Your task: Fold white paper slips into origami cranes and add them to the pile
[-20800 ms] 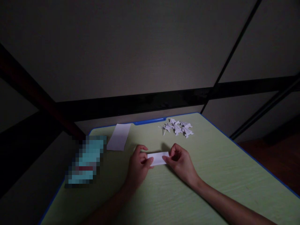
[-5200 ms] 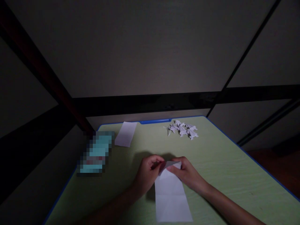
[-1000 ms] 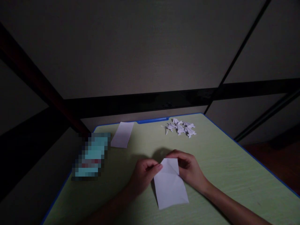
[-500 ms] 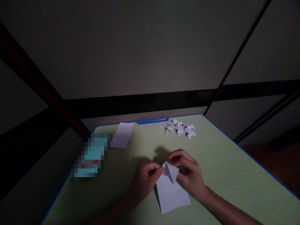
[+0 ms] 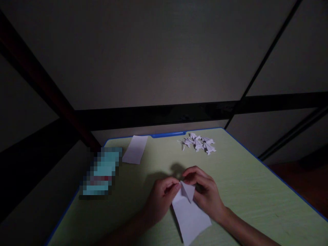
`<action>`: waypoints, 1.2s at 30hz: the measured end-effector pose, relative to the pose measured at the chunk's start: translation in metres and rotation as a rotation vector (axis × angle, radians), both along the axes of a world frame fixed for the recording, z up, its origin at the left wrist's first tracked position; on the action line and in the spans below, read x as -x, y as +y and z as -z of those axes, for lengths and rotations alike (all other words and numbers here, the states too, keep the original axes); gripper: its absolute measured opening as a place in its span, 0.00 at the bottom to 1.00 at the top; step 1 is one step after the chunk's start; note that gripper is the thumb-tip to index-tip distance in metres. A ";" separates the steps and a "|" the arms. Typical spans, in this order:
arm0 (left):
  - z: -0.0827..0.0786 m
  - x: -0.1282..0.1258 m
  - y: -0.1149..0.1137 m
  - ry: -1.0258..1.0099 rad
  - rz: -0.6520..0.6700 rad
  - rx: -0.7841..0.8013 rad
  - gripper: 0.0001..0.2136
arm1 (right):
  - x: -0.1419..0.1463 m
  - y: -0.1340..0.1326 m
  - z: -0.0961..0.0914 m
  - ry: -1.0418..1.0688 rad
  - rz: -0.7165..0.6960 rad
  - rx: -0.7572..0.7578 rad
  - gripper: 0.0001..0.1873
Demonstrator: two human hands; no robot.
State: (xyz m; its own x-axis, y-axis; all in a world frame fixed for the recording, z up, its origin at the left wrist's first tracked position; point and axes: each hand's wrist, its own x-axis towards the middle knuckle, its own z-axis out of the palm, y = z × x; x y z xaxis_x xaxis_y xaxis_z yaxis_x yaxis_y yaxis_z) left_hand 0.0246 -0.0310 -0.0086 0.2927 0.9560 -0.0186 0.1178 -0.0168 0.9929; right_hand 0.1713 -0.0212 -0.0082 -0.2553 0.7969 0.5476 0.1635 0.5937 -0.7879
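A white sheet of paper (image 5: 192, 218) is tilted up off the table between my hands, its near end lower. At its far end a triangular flap is folded over, standing partly raised. My left hand (image 5: 164, 194) pinches the far left corner between thumb and fingers. On the other side, my right hand (image 5: 207, 189) has curled fingers at the tip of the flap, with the thumb behind its right edge. Part of the right thumb is hidden by the paper.
Several small folded paper figures (image 5: 198, 143) lie at the far right of the pale green table (image 5: 246, 184). A blank white sheet (image 5: 135, 149) lies at the far left, beside a blurred-out turquoise object (image 5: 102, 171). A blue tray strip (image 5: 169, 134) edges the back, near a panelled wall.
Both hands have drawn slightly closer together at the paper's far end. The sheet's near end has shifted toward me and to the right. The whole view has shifted slightly.
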 end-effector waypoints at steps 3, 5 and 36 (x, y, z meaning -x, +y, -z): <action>-0.001 0.003 0.000 0.084 -0.008 -0.044 0.10 | -0.001 0.000 -0.002 0.000 -0.043 0.035 0.05; -0.003 0.004 0.000 0.141 -0.017 -0.059 0.10 | -0.001 -0.001 -0.002 -0.005 -0.045 0.043 0.05; 0.004 -0.003 0.000 -0.018 -0.056 0.186 0.11 | -0.003 0.002 0.003 -0.076 0.168 -0.057 0.07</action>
